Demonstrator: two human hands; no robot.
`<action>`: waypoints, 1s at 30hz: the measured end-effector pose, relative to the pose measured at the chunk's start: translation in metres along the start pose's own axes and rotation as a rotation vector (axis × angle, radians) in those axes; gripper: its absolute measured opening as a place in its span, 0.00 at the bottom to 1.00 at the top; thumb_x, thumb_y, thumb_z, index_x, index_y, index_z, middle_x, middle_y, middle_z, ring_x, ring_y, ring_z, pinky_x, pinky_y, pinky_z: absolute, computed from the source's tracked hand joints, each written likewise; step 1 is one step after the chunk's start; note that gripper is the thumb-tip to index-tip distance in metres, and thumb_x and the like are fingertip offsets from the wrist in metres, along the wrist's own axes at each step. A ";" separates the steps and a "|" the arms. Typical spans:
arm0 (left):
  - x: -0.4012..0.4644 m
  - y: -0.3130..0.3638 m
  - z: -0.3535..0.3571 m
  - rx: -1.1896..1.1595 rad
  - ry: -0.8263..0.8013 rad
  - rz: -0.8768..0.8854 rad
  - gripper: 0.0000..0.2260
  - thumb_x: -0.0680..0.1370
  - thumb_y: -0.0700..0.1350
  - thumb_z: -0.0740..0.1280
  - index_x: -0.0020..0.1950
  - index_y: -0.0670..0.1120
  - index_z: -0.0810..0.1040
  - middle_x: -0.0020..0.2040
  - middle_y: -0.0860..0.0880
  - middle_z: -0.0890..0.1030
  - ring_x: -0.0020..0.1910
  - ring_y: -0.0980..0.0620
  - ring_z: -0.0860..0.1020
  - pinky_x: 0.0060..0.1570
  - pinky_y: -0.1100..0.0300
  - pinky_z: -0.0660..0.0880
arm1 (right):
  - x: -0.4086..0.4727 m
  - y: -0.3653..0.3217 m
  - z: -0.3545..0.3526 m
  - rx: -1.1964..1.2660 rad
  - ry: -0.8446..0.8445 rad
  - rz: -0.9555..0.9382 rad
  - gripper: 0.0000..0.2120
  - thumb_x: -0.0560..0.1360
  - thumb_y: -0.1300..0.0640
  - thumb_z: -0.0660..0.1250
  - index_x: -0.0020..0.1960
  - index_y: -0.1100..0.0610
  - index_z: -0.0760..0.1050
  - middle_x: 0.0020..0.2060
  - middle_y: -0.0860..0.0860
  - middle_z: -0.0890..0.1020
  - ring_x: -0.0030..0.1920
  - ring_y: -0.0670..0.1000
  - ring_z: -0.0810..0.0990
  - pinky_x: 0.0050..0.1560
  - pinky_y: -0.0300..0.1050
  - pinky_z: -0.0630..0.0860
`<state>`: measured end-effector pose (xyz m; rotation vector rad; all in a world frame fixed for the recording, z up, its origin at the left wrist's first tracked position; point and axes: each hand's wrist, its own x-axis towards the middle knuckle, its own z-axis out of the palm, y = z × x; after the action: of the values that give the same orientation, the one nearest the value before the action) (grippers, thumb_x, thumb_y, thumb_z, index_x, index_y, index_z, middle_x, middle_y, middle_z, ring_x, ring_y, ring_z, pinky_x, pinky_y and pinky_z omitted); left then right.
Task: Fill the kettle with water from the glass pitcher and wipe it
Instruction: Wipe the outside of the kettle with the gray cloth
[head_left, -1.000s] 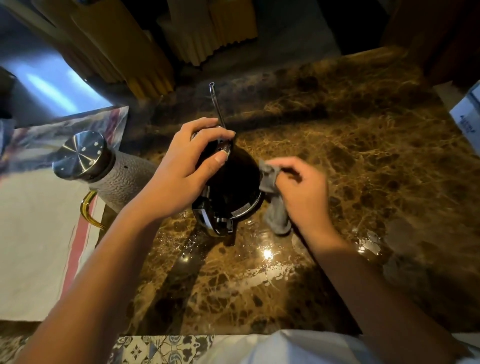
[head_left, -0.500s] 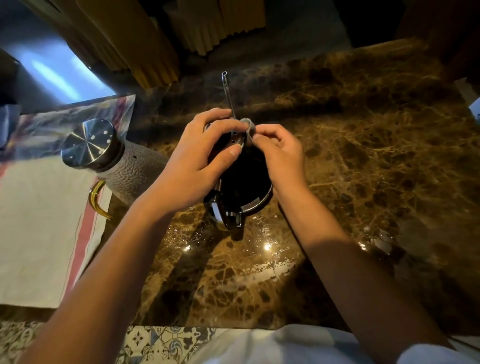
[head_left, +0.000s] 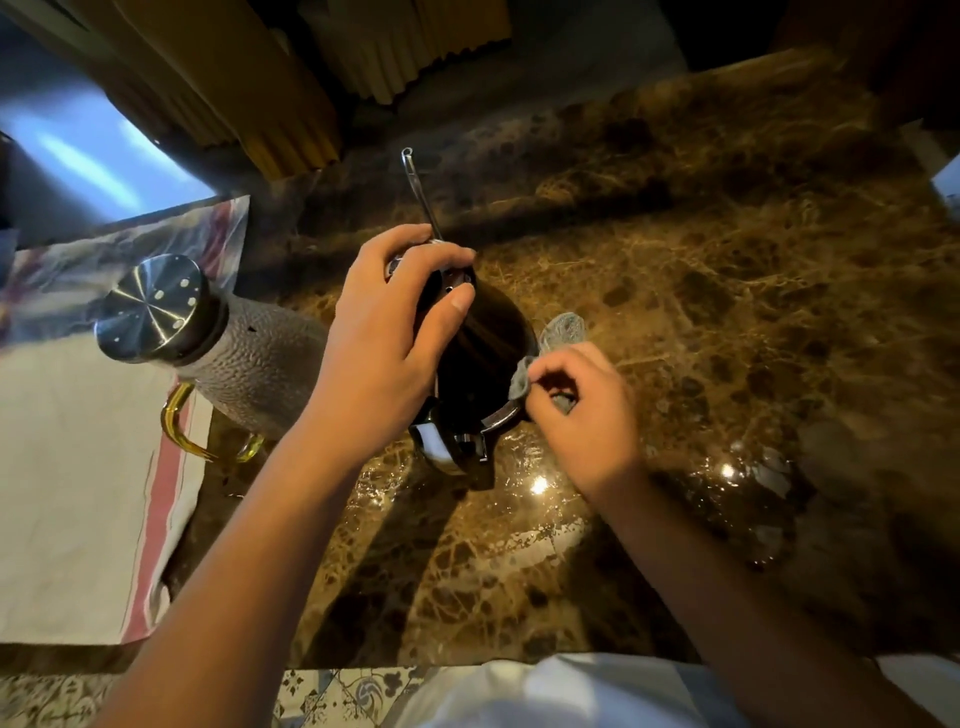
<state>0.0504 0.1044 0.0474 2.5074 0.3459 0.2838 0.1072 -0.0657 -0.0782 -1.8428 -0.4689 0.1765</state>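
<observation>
A black kettle (head_left: 480, 358) with a thin metal spout pointing away from me stands on the brown marble counter (head_left: 727, 291). My left hand (head_left: 387, 338) grips the kettle's top from the left, fingers wrapped over the lid. My right hand (head_left: 582, 410) pinches a small grey cloth (head_left: 558, 338) and presses it against the kettle's right side near the rim. To the left stands the textured glass pitcher (head_left: 260, 358), with a steel lid and an amber handle.
A white towel with red stripes (head_left: 72, 488) lies under the pitcher at the left. Wet patches glint on the counter below the kettle and to the right. Yellow curtains (head_left: 291, 88) hang behind the counter. The counter's near edge runs along my body.
My right hand with the cloth moved from the kettle's top near the spout down to its right side. My left hand kept its hold on the kettle.
</observation>
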 end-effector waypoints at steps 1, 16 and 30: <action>0.000 0.001 0.001 0.008 0.011 -0.003 0.14 0.85 0.53 0.61 0.71 0.56 0.73 0.74 0.52 0.66 0.74 0.54 0.64 0.71 0.45 0.69 | -0.011 0.000 0.006 -0.047 0.022 -0.060 0.06 0.76 0.63 0.72 0.47 0.51 0.81 0.48 0.44 0.79 0.47 0.44 0.81 0.48 0.44 0.81; -0.001 -0.002 0.001 0.007 0.042 0.031 0.14 0.84 0.51 0.62 0.70 0.54 0.75 0.72 0.51 0.68 0.73 0.54 0.66 0.72 0.48 0.67 | 0.008 -0.046 0.015 -0.012 0.192 -0.335 0.05 0.75 0.69 0.71 0.47 0.62 0.83 0.48 0.54 0.82 0.49 0.49 0.81 0.52 0.38 0.77; 0.002 -0.005 -0.006 0.011 -0.007 0.046 0.14 0.84 0.51 0.63 0.69 0.53 0.75 0.72 0.52 0.68 0.74 0.53 0.65 0.72 0.46 0.66 | -0.033 0.007 0.021 0.014 -0.002 -0.030 0.08 0.77 0.64 0.72 0.50 0.51 0.84 0.49 0.41 0.81 0.52 0.39 0.82 0.55 0.37 0.80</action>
<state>0.0495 0.1124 0.0493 2.5292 0.2877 0.2921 0.0719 -0.0627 -0.0955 -1.8214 -0.4955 0.1606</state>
